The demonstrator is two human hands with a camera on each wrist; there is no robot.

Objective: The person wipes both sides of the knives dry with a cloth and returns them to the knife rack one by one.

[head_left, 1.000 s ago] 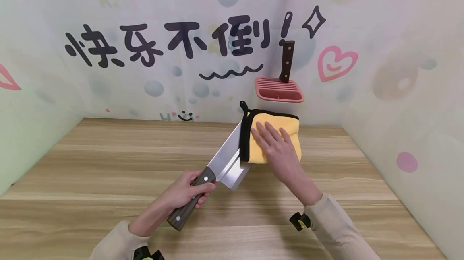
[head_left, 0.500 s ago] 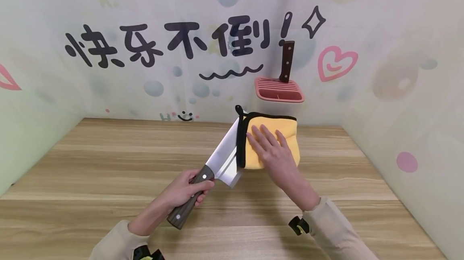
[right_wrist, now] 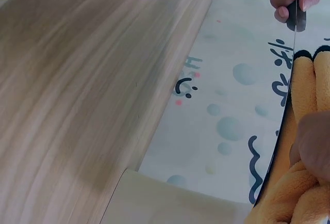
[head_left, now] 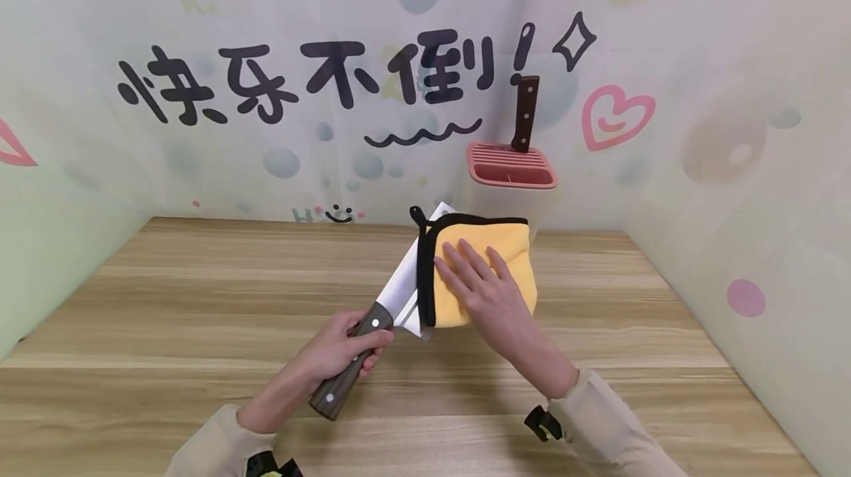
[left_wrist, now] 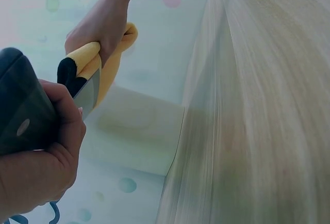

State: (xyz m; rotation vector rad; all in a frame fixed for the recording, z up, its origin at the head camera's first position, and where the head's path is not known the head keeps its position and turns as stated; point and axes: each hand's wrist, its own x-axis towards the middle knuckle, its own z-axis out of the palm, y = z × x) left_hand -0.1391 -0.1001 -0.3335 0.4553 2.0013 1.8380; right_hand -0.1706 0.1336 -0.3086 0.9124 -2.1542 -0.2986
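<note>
My left hand [head_left: 349, 348] grips the dark riveted handle [head_left: 335, 392] of a kitchen knife with a broad, shiny blade [head_left: 402, 285]. The blade slants away to the upper right, raised off the table. A folded yellow cloth [head_left: 492, 237] with black trim covers much of the blade. On top of the cloth lies my right hand [head_left: 495, 303], its fingers spread; the thumb is hidden in the head view. In the left wrist view the cloth [left_wrist: 111, 77] shows on both sides of the blade [left_wrist: 88, 94], held by my right hand [left_wrist: 100, 30].
Behind the cloth, against the back wall, stands a pale knife block with a pink slotted top [head_left: 512, 167]. Another knife with a brown handle [head_left: 526, 114] stands upright in it. The wood-grain table [head_left: 199, 300] is bounded by printed walls at the back and sides.
The cloth and my right hand have moved left and toward me along the blade. More of the tip now shows beyond the cloth. The left hand and knife have barely moved.
</note>
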